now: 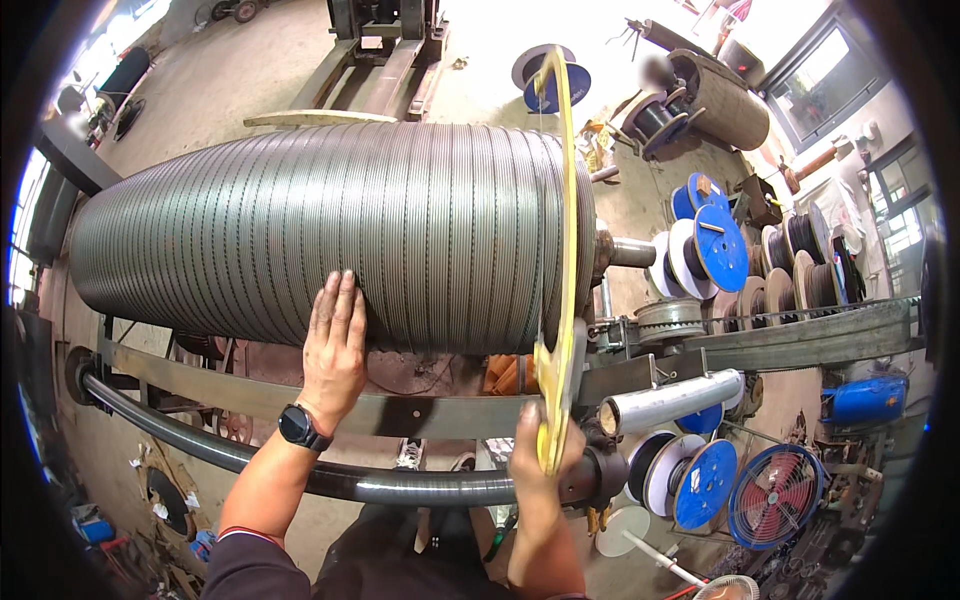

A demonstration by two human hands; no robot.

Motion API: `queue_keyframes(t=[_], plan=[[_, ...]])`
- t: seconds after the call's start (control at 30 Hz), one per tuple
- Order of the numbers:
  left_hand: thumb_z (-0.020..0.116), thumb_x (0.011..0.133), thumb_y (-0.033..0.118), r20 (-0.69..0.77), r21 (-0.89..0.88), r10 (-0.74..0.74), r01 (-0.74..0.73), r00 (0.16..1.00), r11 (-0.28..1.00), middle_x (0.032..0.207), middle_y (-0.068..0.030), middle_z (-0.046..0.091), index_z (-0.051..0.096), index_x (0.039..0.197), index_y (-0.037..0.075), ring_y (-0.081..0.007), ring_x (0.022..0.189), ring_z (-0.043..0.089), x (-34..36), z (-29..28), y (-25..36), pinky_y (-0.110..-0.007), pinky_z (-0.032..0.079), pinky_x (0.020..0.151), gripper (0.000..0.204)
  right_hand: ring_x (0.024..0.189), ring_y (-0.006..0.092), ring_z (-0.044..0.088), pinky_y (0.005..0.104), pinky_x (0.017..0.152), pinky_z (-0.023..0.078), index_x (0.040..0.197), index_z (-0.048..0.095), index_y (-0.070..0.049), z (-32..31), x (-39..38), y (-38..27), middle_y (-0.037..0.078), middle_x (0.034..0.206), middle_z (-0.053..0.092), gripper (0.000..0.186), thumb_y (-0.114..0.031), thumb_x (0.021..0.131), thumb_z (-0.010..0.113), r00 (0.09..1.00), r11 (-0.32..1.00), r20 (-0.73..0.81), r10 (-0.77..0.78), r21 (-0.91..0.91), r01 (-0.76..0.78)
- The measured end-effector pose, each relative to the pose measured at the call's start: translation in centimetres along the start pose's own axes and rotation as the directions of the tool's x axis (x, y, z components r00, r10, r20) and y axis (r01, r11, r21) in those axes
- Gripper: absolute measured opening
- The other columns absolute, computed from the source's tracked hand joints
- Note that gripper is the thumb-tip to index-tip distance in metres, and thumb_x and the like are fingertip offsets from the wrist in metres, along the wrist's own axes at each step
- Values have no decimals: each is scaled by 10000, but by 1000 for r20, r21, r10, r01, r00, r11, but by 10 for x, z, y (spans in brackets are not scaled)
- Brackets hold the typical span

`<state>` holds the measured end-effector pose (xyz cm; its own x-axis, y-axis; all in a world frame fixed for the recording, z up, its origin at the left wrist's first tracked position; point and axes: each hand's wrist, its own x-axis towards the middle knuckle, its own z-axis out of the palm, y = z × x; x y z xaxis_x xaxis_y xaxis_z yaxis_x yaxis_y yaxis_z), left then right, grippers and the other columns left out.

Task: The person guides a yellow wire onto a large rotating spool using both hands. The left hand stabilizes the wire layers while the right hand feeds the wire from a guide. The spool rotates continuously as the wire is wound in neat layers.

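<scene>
A big horizontal drum (350,220), closely wound with grey strands, lies across the view in front of me. Flat against its near side rests my left hand (335,345), fingers stretched out and holding nothing; a dark watch (300,427) is on that wrist. My right hand (545,450) is wrapped round the handle of a yellow-framed bow saw (570,220). The saw stretches away from me over the drum's right end, its thin blade beside the last windings. Whether the blade touches the strands I cannot tell.
A dark curved bar (400,485) and a metal rail (250,387) run between me and the drum. To the right are a wrapped roll (672,402), several blue-flanged spools (720,248) and a red-bladed fan (776,497). Forklift forks (385,80) lie beyond the drum.
</scene>
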<state>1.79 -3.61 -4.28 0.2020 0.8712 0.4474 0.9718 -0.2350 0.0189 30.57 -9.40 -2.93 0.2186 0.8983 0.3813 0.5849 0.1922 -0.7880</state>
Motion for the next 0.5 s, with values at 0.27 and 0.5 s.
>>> queue_keyframes(t=[0.27, 0.5], plan=[[533, 878, -94, -13, 9, -7, 7, 1000, 1000, 1642, -252, 406, 491, 1471, -107, -423, 1543, 373, 2, -2, -3, -516, 357, 1261, 595, 636, 299, 713, 378, 616, 556, 952, 711, 10, -29, -62, 32, 149, 743, 695, 103, -75, 903, 745, 989, 994, 105, 100, -54, -95], [532, 891, -90, 6, -10, -2, 2, 1000, 1000, 1649, -246, 397, 490, 1471, -104, -420, 1543, 373, 0, -1, 2, -511, 367, 1256, 582, 609, 262, 683, 344, 717, 576, 927, 712, -9, 8, 11, 7, 105, 710, 682, 63, -71, 927, 719, 985, 978, -44, 166, 137, -158]])
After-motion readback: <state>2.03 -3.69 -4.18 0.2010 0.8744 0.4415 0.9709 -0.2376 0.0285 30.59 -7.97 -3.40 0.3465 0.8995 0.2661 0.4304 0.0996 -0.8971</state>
